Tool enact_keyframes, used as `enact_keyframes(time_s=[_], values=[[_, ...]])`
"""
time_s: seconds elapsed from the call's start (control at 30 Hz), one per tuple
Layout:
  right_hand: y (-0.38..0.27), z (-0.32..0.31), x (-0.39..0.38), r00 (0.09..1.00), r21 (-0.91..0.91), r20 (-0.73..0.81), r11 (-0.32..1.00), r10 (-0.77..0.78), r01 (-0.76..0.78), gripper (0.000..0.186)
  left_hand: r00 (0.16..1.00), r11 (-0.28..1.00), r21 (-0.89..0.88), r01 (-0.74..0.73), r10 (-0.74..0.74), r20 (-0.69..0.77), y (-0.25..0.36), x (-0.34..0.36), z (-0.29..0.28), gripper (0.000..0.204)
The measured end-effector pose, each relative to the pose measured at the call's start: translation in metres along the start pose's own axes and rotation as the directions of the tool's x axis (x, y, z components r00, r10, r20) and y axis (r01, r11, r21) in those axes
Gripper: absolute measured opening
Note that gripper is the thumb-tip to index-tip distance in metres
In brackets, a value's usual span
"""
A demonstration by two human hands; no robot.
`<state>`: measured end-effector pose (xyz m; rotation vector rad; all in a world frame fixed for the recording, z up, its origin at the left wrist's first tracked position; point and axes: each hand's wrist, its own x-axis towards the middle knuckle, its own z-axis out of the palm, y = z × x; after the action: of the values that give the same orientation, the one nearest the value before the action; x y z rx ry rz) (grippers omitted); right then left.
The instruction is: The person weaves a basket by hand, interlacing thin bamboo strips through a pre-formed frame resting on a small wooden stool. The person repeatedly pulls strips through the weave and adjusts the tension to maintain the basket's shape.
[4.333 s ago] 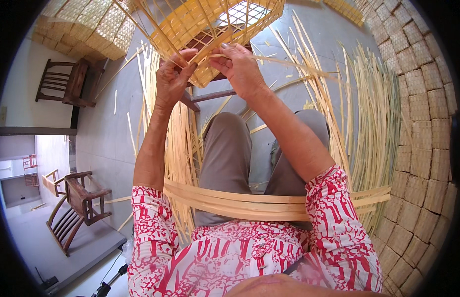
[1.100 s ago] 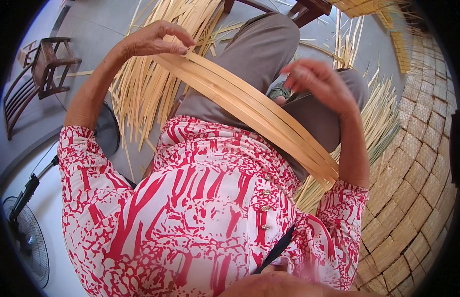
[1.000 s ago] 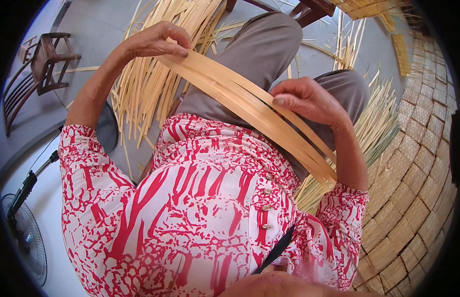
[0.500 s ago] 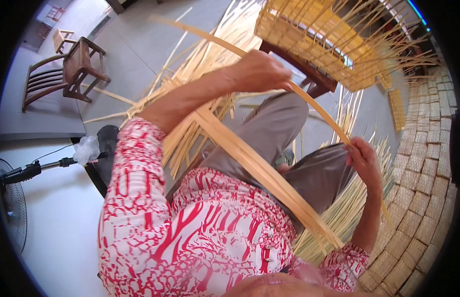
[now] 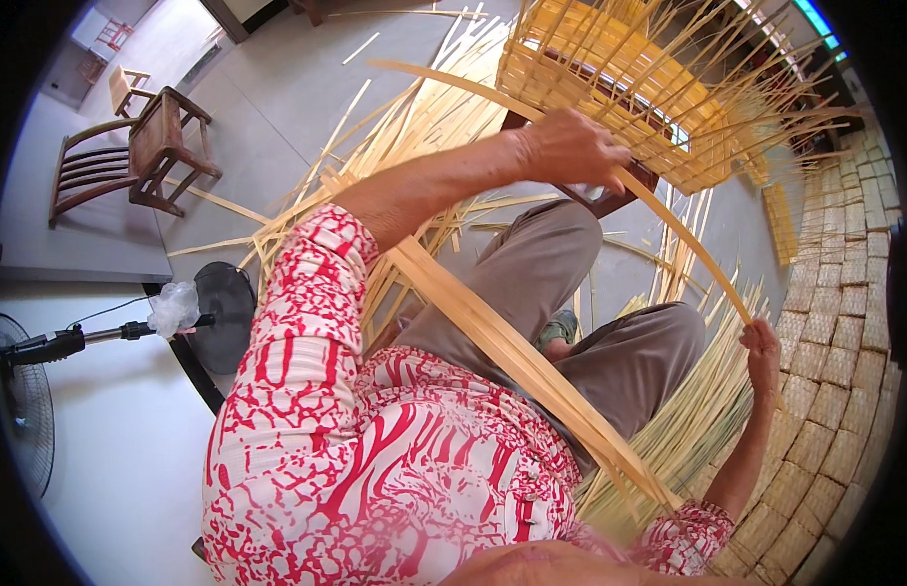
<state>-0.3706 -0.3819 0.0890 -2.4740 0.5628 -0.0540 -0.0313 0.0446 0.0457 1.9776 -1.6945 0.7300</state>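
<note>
A long, thin bamboo strip [image 5: 690, 239] bows between my two hands. My left hand [image 5: 574, 148] pinches it, and its free end runs back to the left past my wrist. Lower on the right, my right hand [image 5: 763, 356] has closed fingers on the same strip, with a short tail showing below them. Across my lap lies a flat bundle of wider bamboo strips [image 5: 531, 366], touched by neither hand. Just beyond my left hand, a half-woven bamboo basket [image 5: 610, 88] with long upright stakes rests on a dark wooden stool [image 5: 610, 195].
Loose strips [image 5: 443, 122] cover the floor ahead to the left. A pile of thin splints [image 5: 707, 400] lies beside my right leg, next to stacked woven blocks [image 5: 829, 361]. A wooden chair [image 5: 160, 146] and a fan [image 5: 28, 391] are on the left.
Both hands have shifted right with the strip, my right hand also downward, away from my body. The strip's far-left end has followed to the right.
</note>
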Motion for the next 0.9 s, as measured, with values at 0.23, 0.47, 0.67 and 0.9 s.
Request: enact_keyframes(time_s=[0.23,0.47,0.67,0.9], values=[[0.123,-0.052,-0.055,0.987,-0.103,-0.078,0.984,0.139,-0.146,0.028,0.967,0.972,-0.197,0.124,-0.074,0.244,-0.03,-0.035,-0.014,0.027],[-0.04,-0.031,-0.086,0.96,0.097,0.253,0.985,0.117,-0.146,0.023,0.977,0.99,0.12,0.076,-0.098,0.19,-0.059,-0.111,-0.099,0.02],[-0.12,0.041,-0.108,0.853,0.167,0.513,0.963,0.099,-0.212,0.019,0.892,0.974,-0.153,0.164,-0.08,0.445,0.004,-0.22,-0.117,0.039],[-0.161,0.07,-0.106,0.797,0.133,0.594,0.964,0.108,-0.229,0.016,0.873,0.868,-0.275,0.414,-0.292,0.392,0.058,-0.239,-0.124,0.031]])
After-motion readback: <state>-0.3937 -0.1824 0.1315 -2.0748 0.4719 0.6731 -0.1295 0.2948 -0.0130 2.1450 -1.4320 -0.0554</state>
